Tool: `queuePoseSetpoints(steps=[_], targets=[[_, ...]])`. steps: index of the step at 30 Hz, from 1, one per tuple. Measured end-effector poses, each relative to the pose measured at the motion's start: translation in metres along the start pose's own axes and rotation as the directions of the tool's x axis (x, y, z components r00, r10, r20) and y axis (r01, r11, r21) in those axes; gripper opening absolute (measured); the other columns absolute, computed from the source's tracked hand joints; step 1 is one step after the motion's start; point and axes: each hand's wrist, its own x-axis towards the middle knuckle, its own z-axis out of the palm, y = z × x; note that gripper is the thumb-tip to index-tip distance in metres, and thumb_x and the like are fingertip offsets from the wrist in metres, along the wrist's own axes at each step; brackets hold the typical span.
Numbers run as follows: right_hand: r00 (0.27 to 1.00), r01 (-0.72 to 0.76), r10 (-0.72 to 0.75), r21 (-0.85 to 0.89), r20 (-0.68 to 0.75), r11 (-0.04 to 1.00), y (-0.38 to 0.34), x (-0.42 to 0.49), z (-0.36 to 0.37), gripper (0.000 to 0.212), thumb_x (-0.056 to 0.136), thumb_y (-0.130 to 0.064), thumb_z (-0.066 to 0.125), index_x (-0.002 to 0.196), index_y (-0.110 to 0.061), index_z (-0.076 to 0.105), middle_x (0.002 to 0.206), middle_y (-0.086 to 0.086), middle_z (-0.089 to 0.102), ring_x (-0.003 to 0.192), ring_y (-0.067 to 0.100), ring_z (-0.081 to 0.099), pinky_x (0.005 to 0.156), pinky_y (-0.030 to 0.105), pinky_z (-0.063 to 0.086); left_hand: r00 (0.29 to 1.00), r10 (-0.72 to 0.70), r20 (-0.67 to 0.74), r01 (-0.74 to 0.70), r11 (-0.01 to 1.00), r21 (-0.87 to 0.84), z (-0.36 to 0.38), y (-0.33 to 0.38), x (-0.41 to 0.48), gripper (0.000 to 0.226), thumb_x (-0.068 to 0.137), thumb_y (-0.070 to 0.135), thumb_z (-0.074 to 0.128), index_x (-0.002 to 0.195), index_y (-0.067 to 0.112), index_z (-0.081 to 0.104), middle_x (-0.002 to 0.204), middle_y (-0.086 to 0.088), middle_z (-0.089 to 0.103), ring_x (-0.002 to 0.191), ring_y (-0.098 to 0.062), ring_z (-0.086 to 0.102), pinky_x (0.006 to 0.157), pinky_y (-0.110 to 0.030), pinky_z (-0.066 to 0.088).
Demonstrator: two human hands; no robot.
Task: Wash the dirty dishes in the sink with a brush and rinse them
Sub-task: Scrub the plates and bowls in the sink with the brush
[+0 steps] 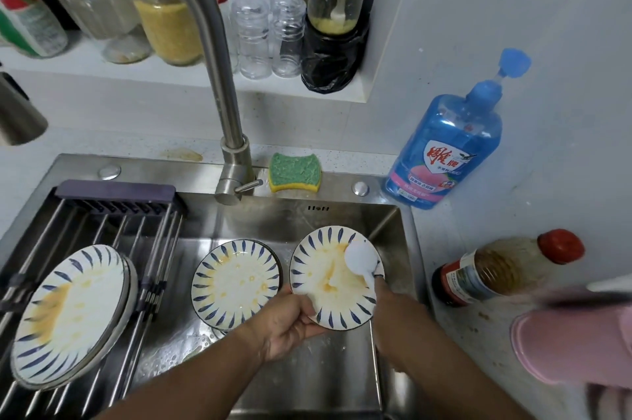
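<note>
Stage: early | left hand [290,322] fingers clenched on held plate [328,282] rim; right hand [388,303] grasped brush [359,259] against its stained face | I judged second plate [236,286] and rack stack [71,313] unwashed, nothing rinsed.

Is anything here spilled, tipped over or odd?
A sauce bottle with a red cap lies on its side on the counter right of the sink, not upright. A yellowish stain marks the counter behind the sink, left of the tap. The plate in the left hand, scrubbed with the brush in the right hand, is merely dirty.
</note>
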Motion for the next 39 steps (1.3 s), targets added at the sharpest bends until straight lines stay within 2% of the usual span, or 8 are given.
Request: queuePoseSetpoints(steps=[5, 9, 14, 19, 25, 31, 34, 39], targets=[[0.965, 0.242, -0.251, -0.114, -0.075, 0.964, -0.036, -0.034, -0.015, 0.077, 0.101, -0.022, 0.054, 0.161, -0.029, 0.006, 0.133, -0.001, 0.062, 0.111, 0.020, 0.064, 0.090, 0.034, 0.052, 0.984, 0.008, 0.179, -0.020, 0.998, 0.062, 0.001, 0.010, -0.049, 0.056, 0.084, -0.028, 0.032, 0.129, -0.003, 0.055, 0.115, -0.028, 0.071, 0.105, -0.045, 0.070, 0.087, -0.064, 0.055], [0.920, 0.374, -0.391, -0.211, -0.040, 0.903, -0.044, -0.079, -0.012, 0.071, 0.102, -0.013, 0.045, 0.160, -0.033, 0.010, 0.121, 0.003, 0.066, 0.100, 0.022, 0.066, 0.076, 0.035, 0.051, 0.978, 0.080, 0.191, -0.081, 0.997, -0.007, -0.015, 0.027, -0.079, 0.049, 0.086, -0.029, 0.034, 0.122, -0.005, 0.057, 0.108, -0.029, 0.072, 0.097, -0.043, 0.072, 0.080, -0.059, 0.059], [0.950, 0.235, -0.281, -0.286, -0.134, 0.929, -0.022, -0.106, -0.025, 0.076, 0.100, -0.006, 0.039, 0.158, -0.041, 0.004, 0.111, 0.003, 0.068, 0.087, 0.018, 0.066, 0.076, 0.035, 0.054, 0.972, 0.135, 0.194, -0.140, 0.990, 0.012, -0.046, 0.043, -0.124, 0.060, 0.087, -0.030, 0.034, 0.128, 0.009, 0.052, 0.119, -0.026, 0.069, 0.103, -0.045, 0.069, 0.067, -0.056, 0.062], [0.857, 0.416, -0.461, -0.220, -0.230, 0.882, -0.055, -0.108, -0.024, 0.055, 0.107, -0.025, 0.035, 0.154, -0.041, 0.010, 0.093, -0.004, 0.068, 0.082, 0.018, 0.065, 0.088, 0.042, 0.054, 0.951, 0.115, 0.286, -0.165, 0.974, 0.156, -0.051, 0.030, -0.159, 0.055, 0.087, -0.029, 0.036, 0.124, 0.007, 0.057, 0.113, -0.021, 0.074, 0.103, -0.039, 0.072, 0.085, -0.058, 0.057], [0.879, 0.426, -0.471, -0.330, -0.070, 0.843, -0.043, -0.150, 0.006, 0.065, 0.105, -0.027, 0.040, 0.150, -0.051, 0.000, 0.106, 0.002, 0.070, 0.085, 0.024, 0.067, 0.079, 0.045, 0.059, 0.951, 0.189, 0.247, -0.197, 0.980, 0.007, -0.079, 0.024, -0.177, 0.060, 0.086, -0.031, 0.040, 0.135, 0.002, 0.048, 0.123, -0.030, 0.067, 0.107, -0.048, 0.068, 0.078, -0.059, 0.059], [0.886, 0.359, -0.414, -0.253, -0.211, 0.898, -0.065, -0.137, -0.023, 0.048, 0.108, -0.047, 0.027, 0.154, -0.054, 0.015, 0.119, 0.003, 0.066, 0.099, 0.023, 0.061, 0.085, 0.038, 0.051, 0.938, 0.168, 0.302, -0.207, 0.973, 0.101, -0.083, 0.008, -0.192, 0.062, 0.085, -0.030, 0.040, 0.136, 0.005, 0.049, 0.120, -0.025, 0.070, 0.110, -0.046, 0.068, 0.087, -0.063, 0.055], [0.856, 0.462, -0.500, -0.243, -0.128, 0.853, -0.088, -0.148, -0.011, 0.045, 0.108, -0.050, 0.028, 0.152, -0.056, 0.019, 0.119, 0.003, 0.065, 0.093, 0.020, 0.056, 0.076, 0.035, 0.046, 0.936, 0.184, 0.299, -0.217, 0.973, 0.082, -0.080, 0.005, -0.192, 0.065, 0.083, -0.030, 0.043, 0.140, 0.001, 0.046, 0.124, -0.030, 0.066, 0.112, -0.046, 0.067, 0.089, -0.062, 0.055], [0.859, 0.503, -0.512, -0.217, 0.019, 0.837, -0.067, -0.170, -0.006, 0.043, 0.107, -0.048, 0.032, 0.145, -0.063, 0.020, 0.108, -0.001, 0.066, 0.089, 0.017, 0.060, 0.085, 0.040, 0.053, 0.926, 0.217, 0.310, -0.195, 0.975, -0.102, -0.098, 0.011, -0.192, 0.085, 0.068, -0.030, 0.053, 0.145, 0.003, 0.043, 0.141, -0.036, 0.049, 0.118, -0.058, 0.058, 0.090, -0.067, 0.054]])
